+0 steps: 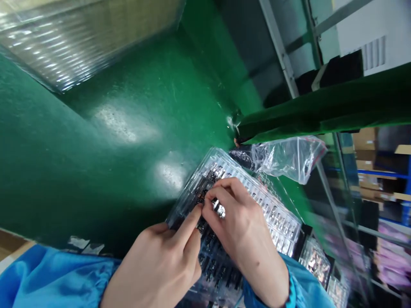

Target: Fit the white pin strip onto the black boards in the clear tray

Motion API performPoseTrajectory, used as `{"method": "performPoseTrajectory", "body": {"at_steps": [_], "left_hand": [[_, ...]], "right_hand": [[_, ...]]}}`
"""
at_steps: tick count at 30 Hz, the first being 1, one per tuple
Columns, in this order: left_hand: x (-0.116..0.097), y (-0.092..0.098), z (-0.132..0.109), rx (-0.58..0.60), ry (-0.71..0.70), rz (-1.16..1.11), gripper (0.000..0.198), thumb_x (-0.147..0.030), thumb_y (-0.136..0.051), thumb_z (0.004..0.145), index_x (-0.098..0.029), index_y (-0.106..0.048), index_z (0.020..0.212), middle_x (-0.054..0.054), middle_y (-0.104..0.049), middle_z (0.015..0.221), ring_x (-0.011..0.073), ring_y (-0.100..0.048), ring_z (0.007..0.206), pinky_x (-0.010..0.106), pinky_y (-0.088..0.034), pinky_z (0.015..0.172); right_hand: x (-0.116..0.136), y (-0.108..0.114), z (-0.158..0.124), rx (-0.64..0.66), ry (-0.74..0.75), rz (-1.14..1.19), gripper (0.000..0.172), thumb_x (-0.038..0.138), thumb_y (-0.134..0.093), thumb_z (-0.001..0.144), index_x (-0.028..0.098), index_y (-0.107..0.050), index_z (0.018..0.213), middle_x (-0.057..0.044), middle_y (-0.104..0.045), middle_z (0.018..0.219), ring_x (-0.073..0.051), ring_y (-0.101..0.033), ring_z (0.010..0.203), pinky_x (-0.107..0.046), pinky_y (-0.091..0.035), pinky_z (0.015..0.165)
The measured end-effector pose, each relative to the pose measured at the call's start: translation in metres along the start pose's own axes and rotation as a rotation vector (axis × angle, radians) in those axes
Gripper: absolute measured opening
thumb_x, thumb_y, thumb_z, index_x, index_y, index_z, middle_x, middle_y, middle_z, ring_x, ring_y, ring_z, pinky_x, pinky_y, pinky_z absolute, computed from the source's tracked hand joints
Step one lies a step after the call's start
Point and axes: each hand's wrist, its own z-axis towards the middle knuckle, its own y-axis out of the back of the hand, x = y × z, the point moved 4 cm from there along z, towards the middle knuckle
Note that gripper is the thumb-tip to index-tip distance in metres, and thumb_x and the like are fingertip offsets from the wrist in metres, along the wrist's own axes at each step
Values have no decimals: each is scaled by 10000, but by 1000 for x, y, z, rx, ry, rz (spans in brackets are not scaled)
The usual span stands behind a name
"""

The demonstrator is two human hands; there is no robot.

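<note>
Clear tray set at near right corner of green tabletop. Small part pinched by right hand fingertips. Left hand fingers together, index pressed on tray, nothing gripped. Risk: part dropped if pinch slackened, neighbours knocked from pockets.

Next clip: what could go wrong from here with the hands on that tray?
1. The right hand pinches a tiny part over the tray; a slip could drop it into the wrong pocket or onto the table.
2. The left hand presses the thin tray with one finger; it may flex and jostle the seated parts.
</note>
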Motion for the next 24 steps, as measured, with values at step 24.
{"method": "performPoseTrajectory", "body": {"at_steps": [24], "left_hand": [[3, 0, -12, 59, 13, -214, 251, -79, -408, 852, -158, -640, 799, 107, -569, 1368, 193, -639, 564, 373, -467, 458]], "right_hand": [[-6, 48, -65, -119, -255, 408, 148, 113, -622, 856, 212, -518, 823, -19, -564, 882, -183, -567, 840, -335, -444, 716]]}}
